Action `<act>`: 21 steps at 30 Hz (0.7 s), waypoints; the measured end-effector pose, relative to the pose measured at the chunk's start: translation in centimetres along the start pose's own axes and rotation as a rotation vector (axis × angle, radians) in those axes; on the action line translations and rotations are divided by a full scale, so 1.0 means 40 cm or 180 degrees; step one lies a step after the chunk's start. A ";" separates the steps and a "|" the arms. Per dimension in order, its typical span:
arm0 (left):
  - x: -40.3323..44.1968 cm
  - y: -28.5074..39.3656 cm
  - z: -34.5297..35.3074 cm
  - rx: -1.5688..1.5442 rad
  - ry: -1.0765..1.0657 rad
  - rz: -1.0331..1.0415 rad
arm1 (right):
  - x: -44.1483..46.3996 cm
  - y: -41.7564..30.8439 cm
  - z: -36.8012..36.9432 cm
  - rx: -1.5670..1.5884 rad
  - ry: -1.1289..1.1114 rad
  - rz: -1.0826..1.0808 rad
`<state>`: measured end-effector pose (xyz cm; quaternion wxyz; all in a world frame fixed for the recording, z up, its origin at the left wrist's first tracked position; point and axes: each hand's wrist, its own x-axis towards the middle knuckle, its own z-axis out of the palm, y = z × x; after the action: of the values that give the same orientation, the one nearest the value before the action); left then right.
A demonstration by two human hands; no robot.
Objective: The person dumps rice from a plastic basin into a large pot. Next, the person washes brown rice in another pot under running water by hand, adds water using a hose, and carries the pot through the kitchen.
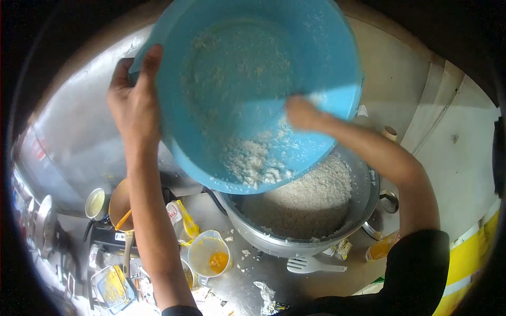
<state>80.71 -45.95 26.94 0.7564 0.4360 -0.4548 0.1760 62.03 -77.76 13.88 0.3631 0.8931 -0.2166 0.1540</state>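
Observation:
My left hand [138, 97] grips the rim of a large blue basin [211, 68] at its left side and holds it tilted. Loose white grains, like rice, [253, 160] lie at the basin's lower edge, with more bits stuck to its inside. My right hand [303, 113] is inside the basin near its right wall, blurred, with its fingers hidden. Under the basin's lower edge stands a large metal pot [258, 237] holding a heap of the same white grains [321, 195].
A white slotted spatula [316, 265] lies before the pot. Left of it are a clear jug [208, 253] with something orange inside, a yellow packet [184, 221], a brown pan [120, 205] and a small saucepan [96, 204]. A metal ladle [389, 201] is at the right.

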 end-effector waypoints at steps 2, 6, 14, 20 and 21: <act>-0.003 0.003 0.016 -0.0012 0.0077 -0.0103 | 0.010 -0.103 -0.229 0.1655 -0.1739 -0.0694; -0.029 0.004 0.024 -0.0054 -0.0111 -0.0266 | 0.226 0.020 -0.404 0.1850 0.0867 0.0771; -0.025 0.054 0.050 -0.0336 -0.0027 -0.0055 | 0.349 -0.266 -0.335 0.2887 0.0800 -0.0483; -0.008 0.040 0.013 -0.0037 0.0271 -0.0046 | 0.170 -0.202 -0.364 0.1337 -0.0461 -0.1265; -0.014 0.041 0.021 -0.0091 0.0248 -0.0132 | 0.231 -0.170 -0.374 0.1573 0.0238 -0.1207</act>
<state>78.88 -45.65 27.48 0.7832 0.4273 -0.4183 0.1706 71.61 -65.22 24.22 0.1650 0.9725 0.0114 0.1642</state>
